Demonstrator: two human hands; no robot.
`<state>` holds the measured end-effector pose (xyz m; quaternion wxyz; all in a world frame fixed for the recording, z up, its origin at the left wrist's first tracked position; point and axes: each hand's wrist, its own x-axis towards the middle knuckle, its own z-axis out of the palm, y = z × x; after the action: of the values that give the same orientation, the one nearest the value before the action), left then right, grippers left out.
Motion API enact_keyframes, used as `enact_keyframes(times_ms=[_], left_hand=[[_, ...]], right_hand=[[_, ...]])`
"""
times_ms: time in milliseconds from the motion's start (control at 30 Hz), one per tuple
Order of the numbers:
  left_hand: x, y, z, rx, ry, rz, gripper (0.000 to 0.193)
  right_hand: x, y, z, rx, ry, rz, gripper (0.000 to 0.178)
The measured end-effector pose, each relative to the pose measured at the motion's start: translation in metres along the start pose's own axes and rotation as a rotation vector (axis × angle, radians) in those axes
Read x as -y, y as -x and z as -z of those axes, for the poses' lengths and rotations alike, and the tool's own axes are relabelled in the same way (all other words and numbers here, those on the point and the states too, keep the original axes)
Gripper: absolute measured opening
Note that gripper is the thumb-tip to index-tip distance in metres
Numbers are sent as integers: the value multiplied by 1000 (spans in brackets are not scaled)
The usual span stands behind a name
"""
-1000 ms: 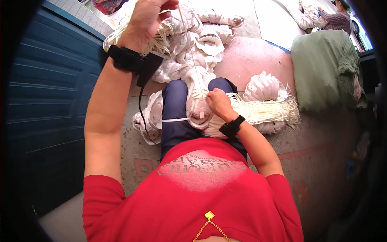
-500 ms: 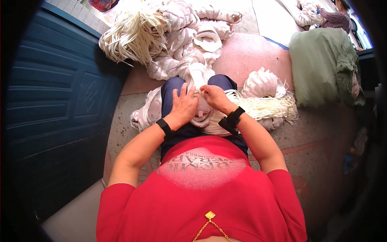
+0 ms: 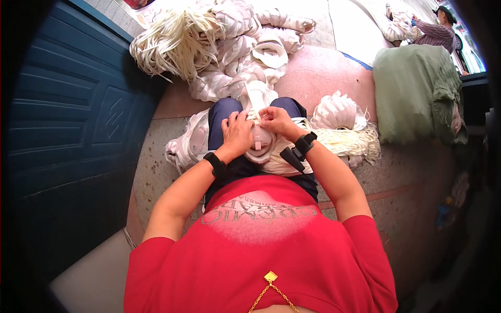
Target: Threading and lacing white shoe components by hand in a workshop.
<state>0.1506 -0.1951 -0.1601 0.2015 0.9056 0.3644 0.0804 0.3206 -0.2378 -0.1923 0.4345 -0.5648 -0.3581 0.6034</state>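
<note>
Between my knees lies a white and pale-pink shoe upper (image 3: 262, 136), its long tongue (image 3: 256, 95) pointing away from me. My left hand (image 3: 238, 133) holds its left side, the fingers bent over the lacing edge. At the opposite edge my right hand (image 3: 277, 121) has thumb and fingers pinched together, seemingly on a thin white shoelace that is mostly hidden. A bundle of loose cream shoelaces (image 3: 350, 141) lies across and beyond my right thigh. More pale uppers (image 3: 182, 146) sit beside my left leg.
Ahead is a large heap of stacked shoe uppers (image 3: 229, 57) with a thick hank of laces (image 3: 175, 44). A rolled stack of uppers (image 3: 339, 110) lies right, before a green cloth-covered bulk (image 3: 417, 94). A blue door (image 3: 62, 120) stands left. Another person (image 3: 436, 34) sits far right.
My right hand has shifted slightly lower and closer in on the upper. My left fingers have drawn together and bent more. The view has moved a little.
</note>
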Motion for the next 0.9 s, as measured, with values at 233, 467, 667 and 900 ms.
enact_keyframes(times_ms=[233,467,667,900], left_hand=[[-3,-11,-1,-33,112,109,11],[52,-17,40,-504,522,152,13],[205,22,171,-877,1807,623,21],[203,51,209,-709,1268,876,9]], right_hand=[[0,9,-7,-94,242,122,28],[21,2,0,-256,264,75,22],[113,44,61,-187,-515,284,23],[163,128,159,-480,-656,607,12]])
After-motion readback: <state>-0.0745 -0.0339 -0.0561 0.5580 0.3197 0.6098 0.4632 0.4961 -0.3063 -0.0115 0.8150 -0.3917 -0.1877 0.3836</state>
